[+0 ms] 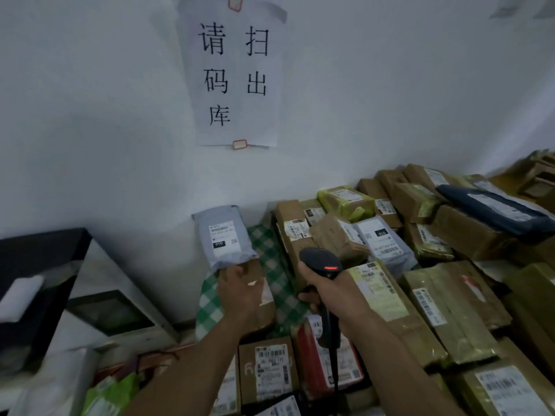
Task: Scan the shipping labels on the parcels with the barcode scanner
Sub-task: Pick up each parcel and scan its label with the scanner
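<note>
Mailer (225, 260), grey, stands at the far left edge of the tabletop (271, 265), leaning on the wall (114, 151), its label (223, 235) facing us; our left hand (240, 291) sits at its lower edge with the fingers hidden behind, so we cannot tell whether it pinches the mailer or only props it; our right hand (335, 295) is wrapped round the handle of the scanner (322, 261), whose red light glows, its head just right of the mailer and below the label; to scan well, we judge, we should turn the head left onto the barcode, keep the mailer flat and steady, and avoid catching the labels of the parcels (426, 265) heaped along the right side.
</note>
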Demonstrator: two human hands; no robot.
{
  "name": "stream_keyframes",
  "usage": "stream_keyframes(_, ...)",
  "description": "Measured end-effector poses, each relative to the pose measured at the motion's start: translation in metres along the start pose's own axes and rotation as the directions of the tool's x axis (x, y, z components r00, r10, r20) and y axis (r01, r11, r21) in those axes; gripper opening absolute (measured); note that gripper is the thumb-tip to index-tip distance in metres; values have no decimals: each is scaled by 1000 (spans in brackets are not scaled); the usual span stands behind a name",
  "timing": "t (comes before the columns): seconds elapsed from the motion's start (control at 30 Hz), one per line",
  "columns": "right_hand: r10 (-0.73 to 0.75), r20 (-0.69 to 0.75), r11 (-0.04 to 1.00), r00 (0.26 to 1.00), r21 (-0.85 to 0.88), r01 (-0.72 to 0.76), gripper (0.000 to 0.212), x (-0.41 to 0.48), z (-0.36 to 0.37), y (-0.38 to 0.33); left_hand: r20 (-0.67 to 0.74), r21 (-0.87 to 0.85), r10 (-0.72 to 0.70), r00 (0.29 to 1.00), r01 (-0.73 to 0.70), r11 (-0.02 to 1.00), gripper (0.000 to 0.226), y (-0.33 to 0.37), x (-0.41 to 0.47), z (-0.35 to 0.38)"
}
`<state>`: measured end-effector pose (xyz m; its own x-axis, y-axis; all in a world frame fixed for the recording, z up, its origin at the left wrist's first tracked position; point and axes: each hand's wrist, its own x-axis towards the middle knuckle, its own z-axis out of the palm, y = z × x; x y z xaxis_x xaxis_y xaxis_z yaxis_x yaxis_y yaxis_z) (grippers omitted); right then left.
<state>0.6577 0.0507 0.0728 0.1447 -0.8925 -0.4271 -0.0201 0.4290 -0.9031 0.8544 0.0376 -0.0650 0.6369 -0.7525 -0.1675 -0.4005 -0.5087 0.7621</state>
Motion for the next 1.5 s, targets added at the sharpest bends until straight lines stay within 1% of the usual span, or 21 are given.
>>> stream_keyframes(0.07,27,35,1000,999,-13,-27,31,2,11,8,74,27,-197,978,196,980,108,-11,-12,1)
stream_keyframes(0.1,35,43,999,998,-33,-34,33,4,15,13,126,36,-259,958,256,966,125,-13,-17,3)
stream_keyframes(0.17,62,51,995,997,-81,-58,39,10,21,24,193,41,-336,922,335,941,146,-21,-19,12)
stream_keyframes(0.2,70,45,993,997,-96,-65,39,9,22,26,215,45,-339,916,337,940,156,-20,-19,16)
stream_keyframes(0.27,77,62,991,995,-113,-70,38,13,23,30,225,98,-362,904,349,932,165,-20,-17,24)
stream_keyframes(0.33,88,65,989,994,-125,-79,38,18,23,36,213,154,-392,895,365,918,159,-18,-17,29)
stream_keyframes(0.43,97,45,987,994,-132,-90,42,24,25,43,201,178,-367,908,335,925,149,-16,-18,28)
stream_keyframes(0.53,114,36,984,993,-145,-108,38,25,28,41,209,83,-300,931,289,954,145,-16,-19,22)
stream_keyframes(0.6,117,40,983,992,-147,-110,30,23,30,36,220,-53,-205,954,222,974,127,-19,-17,14)
stream_keyframes(0.67,102,45,985,994,-145,-94,27,21,30,34,270,-160,-151,951,199,967,109,-18,-13,1)
stream_keyframes(0.77,84,31,987,996,-137,-79,30,14,32,33,359,-124,-105,927,159,980,102,-8,-15,-24)
stream_keyframes(0.83,86,16,988,996,-130,-83,31,6,33,31,380,-108,-59,923,108,988,89,3,-26,-47)
stream_keyframes(0.9,72,2,990,997,-121,-71,37,-2,33,32,394,-141,-22,919,84,986,71,9,-46,-71)
stream_keyframes(0.97,56,-14,992,998,-112,-57,39,-12,33,32,403,-206,57,913,29,978,62,11,-68,-93)
stream_keyframes(1.07,18,-4,996,1000,-93,-18,39,-30,34,32,370,-294,172,913,-61,954,68,12,-99,-116)
stream_keyframes(1.13,-13,-6,998,1000,-68,13,43,-42,36,32,380,-338,209,901,-75,938,72,10,-114,-121)
stream_keyframes(1.2,-35,-19,999,999,-40,34,55,-53,37,34,363,-352,232,902,-98,931,81,9,-125,-124)
stream_keyframes(1.27,-42,-33,999,999,-24,41,68,-63,36,35,324,-365,287,901,-161,917,87,11,-135,-126)
stream_keyframes(1.33,-48,-62,999,997,5,49,56,-70,33,34,309,-390,343,887,-210,896,93,16,-145,-133)
stream_keyframes(1.4,-52,-110,997,993,49,58,45,-76,30,32,326,-398,311,893,-169,901,104,21,-150,-143)
stream_keyframes(1.5,-83,-145,987,986,126,102,63,-82,26,28,394,-409,161,905,15,912,115,25,-143,-160)
